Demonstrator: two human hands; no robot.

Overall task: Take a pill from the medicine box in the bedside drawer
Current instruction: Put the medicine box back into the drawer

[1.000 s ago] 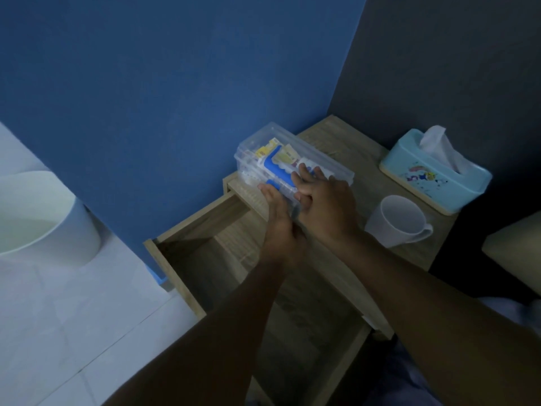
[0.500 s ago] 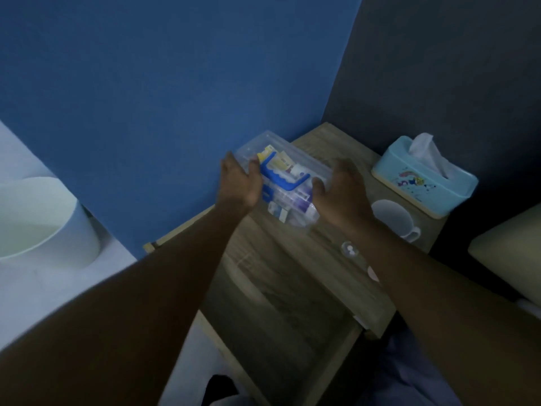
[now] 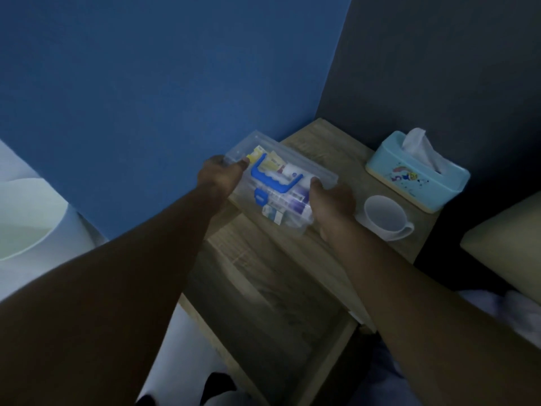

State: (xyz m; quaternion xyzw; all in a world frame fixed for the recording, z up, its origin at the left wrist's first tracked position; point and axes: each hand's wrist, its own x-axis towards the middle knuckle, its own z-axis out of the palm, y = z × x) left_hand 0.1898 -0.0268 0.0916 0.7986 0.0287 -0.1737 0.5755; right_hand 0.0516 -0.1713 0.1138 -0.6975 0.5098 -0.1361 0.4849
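A clear plastic medicine box (image 3: 288,197) with a blue handle and blue front latch sits at the left front of the wooden bedside table (image 3: 319,148), packed with small cartons and tubes. My left hand (image 3: 218,178) grips its left end and my right hand (image 3: 333,200) grips its right end. The lid looks closed. Below the box, the bedside drawer (image 3: 263,297) is pulled out, and its inside looks bare.
A white mug (image 3: 386,218) stands just right of my right hand. A light blue tissue box (image 3: 415,174) sits at the table's back right. A pale round bin (image 3: 26,218) is on the floor at left. A bed edge (image 3: 506,244) lies at right.
My hands went from lying together on the box front to gripping one end each. The box now shows its blue handle facing up and is turned toward me.
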